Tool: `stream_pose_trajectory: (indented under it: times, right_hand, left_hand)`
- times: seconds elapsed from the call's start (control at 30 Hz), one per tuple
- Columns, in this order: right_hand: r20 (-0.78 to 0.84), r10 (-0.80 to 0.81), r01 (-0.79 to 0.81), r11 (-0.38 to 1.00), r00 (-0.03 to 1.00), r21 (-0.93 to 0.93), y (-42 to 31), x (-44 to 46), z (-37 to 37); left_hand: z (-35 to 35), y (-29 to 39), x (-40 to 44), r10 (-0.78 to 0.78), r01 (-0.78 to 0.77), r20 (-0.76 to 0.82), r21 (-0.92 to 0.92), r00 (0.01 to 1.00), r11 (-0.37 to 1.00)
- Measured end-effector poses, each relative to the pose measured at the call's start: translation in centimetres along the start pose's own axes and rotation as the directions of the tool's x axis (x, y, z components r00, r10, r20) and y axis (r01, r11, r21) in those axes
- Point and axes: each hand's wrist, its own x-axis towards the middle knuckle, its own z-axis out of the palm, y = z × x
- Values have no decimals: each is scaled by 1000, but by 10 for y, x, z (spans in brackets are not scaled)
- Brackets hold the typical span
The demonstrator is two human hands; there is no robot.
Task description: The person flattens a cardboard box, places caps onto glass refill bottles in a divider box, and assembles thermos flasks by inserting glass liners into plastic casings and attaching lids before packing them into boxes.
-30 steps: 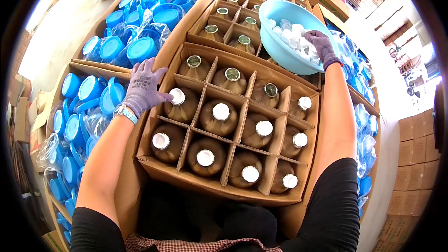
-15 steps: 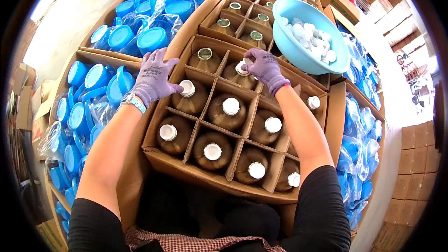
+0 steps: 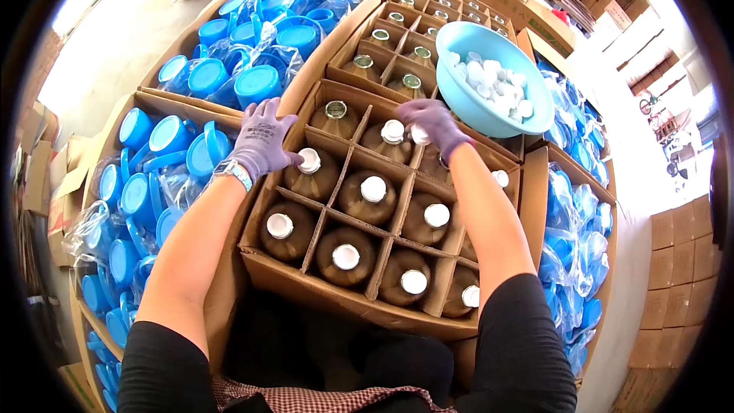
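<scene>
My left hand [image 3: 264, 138], in a purple work glove, is spread over the left edge of the carton [image 3: 367, 302]. Its thumb reaches beside a white-capped bottle [image 3: 308, 160]. My right hand [image 3: 432, 126], gloved too and slightly blurred, has its fingers bent around a white cap [image 3: 420, 135]. Just left of it stands a bottle with a white cap [image 3: 392, 131] on its neck. Cardboard dividers separate the large bottles, most with white caps. In the far left compartment an uncapped bottle [image 3: 336, 110] shows its bare neck. My right forearm hides part of the right side.
A light blue basin [image 3: 544, 111] of loose white caps rests on the cartons at the back right. Behind stands a carton of uncapped bottles [image 3: 363, 63]. Boxes of blue-lidded jugs [image 3: 207, 76] flank both sides, some in clear plastic. Stacked cartons [image 3: 673, 283] stand farther right.
My right hand has moved off the capped bottle in the back row and slightly to the right. My left hand stays at the carton's edge. The whole view has shifted a little.
</scene>
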Motion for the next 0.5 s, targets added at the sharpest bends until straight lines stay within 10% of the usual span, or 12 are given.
stream_pose_trajectory:
  times: [0.03, 0.1, 0.13, 0.27, 0.37, 0.43, 0.5]
  right_hand:
    - [47, 128, -133, 825, 991, 550, 10, -3, -21]
    - [36, 211, -144, 522, 977, 841, 23, -27, -39]
    - [84, 157, -129, 301, 984, 945, 29, -50, -46]
    - [38, 54, -53, 316, 998, 947, 37, -100, -45]
    - [-91, 68, 21, 677, 994, 735, 36, -111, -56]
    - [-319, 47, -21, 996, 946, 83, 29, -105, -61]
    - [-397, -120, -115, 846, 910, -521, 43, -95, -64]
  left_hand:
    - [1, -1, -1, 1, -1, -7, -3, 1000, 1000]
    - [4, -2, 1, 10, -10, -22, -11, 1000, 1000]
    - [5, -2, 2, 5, -6, -13, -7, 1000, 1000]
    - [5, -1, 3, 18, -18, 8, 22, 1000, 1000]
    - [0, 2, 2, 17, -17, 7, 35, 1000, 999]
    - [-1, 5, 1, 14, -14, -3, 36, 1000, 999]
    - [3, 3, 0, 33, -32, -80, 9, 996, 999]
